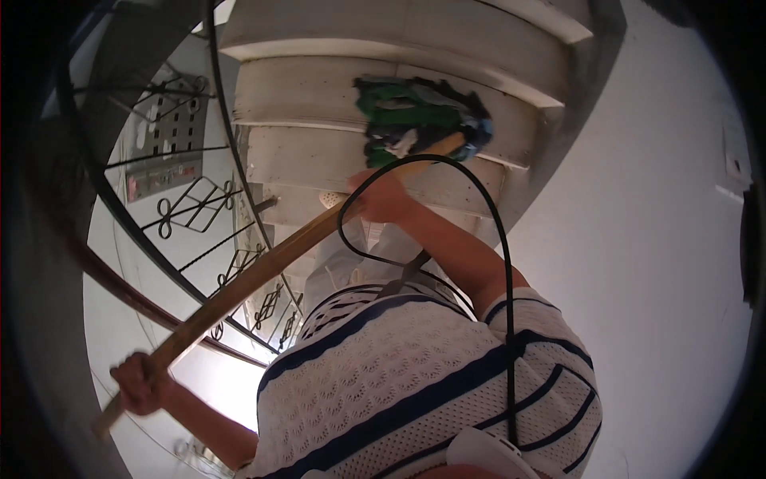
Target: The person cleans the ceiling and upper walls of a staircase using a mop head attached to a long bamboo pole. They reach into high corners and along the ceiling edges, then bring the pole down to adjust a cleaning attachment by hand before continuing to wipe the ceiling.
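A mop with a wooden handle [263,267] runs diagonally from the lower left up to its ragged head [419,108] of green, dark and pale cloth, which lies on a white stair tread. My left hand [140,383] is closed round the handle near its lower-left end. My right hand [379,195] grips it higher up, below the cloth head. A black cable [495,223] loops over my right hand and arm and down across my striped knit top. My feet are mostly hidden; one perforated shoe [331,198] shows behind the handle.
Curved white steps [399,32] climb ahead of me. A black metal railing [195,207] with scroll patterns and a reddish handrail [104,271] curves along the left. A white wall [630,279] borders the right. Beyond the railing is a grey panel [167,136] with dark slots.
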A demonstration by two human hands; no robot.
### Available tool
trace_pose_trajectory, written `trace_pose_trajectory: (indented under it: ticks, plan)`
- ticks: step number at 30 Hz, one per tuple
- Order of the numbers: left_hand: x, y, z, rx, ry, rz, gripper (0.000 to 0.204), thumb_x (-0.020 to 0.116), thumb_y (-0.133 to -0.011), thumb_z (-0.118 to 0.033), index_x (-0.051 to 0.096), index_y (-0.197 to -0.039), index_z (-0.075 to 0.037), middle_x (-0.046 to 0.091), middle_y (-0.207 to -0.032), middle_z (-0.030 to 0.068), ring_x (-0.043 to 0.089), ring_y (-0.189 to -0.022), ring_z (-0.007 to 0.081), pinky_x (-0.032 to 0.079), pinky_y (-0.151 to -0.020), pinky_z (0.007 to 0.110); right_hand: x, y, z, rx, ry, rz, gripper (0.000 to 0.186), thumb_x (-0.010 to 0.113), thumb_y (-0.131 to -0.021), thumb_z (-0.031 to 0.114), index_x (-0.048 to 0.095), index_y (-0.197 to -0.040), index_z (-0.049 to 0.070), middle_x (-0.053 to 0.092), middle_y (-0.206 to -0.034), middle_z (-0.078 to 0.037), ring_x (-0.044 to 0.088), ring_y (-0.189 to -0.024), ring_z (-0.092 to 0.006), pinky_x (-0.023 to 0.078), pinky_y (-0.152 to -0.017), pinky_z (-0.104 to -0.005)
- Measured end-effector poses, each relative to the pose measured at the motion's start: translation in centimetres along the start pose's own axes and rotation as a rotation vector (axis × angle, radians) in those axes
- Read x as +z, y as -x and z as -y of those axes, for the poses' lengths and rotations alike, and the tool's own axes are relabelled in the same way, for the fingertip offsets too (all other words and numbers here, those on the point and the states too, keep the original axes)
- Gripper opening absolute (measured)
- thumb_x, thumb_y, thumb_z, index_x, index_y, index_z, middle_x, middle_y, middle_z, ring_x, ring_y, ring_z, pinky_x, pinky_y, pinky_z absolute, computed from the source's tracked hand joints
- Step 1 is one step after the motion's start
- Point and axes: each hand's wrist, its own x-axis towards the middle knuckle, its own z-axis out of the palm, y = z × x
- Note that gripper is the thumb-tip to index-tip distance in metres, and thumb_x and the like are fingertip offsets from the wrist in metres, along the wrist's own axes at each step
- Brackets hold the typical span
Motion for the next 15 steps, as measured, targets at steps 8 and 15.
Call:
trace_pose_trajectory:
  ticks: [8, 15]
  plan:
    - [6.3, -14.2, 7.8, -0.361, 0.191, 0.462, 0.022, 0.055, -0.069, -0.006, 0.036, -0.062, -0.013, 0.037, -0.042, -0.0040, 0.038, -0.040, 0.0079, 0.038, -0.057, 0.021, -1.5, 7.7, 2.1, 0.384, 0.054, -0.160, 0.030, 0.068, -0.054, 0.020, 0.050, -0.077, 0.010, 0.055, -0.070, -0.011, 0.055, -0.070, -0.0336, 0.043, -0.060, -0.0435]
    - [13.0, -18.4, 11.5, -0.504, 0.093, 0.510, 0.019, 0.052, -0.075, -0.006, 0.036, -0.068, -0.011, 0.035, -0.047, -0.0038, 0.036, -0.042, 0.0075, 0.035, -0.059, 0.021, -1.8, 8.2, 3.7, 0.540, -0.057, -0.029, 0.024, 0.065, -0.058, 0.020, 0.052, -0.076, 0.011, 0.058, -0.072, -0.009, 0.057, -0.071, -0.0321, 0.045, -0.061, -0.0429]
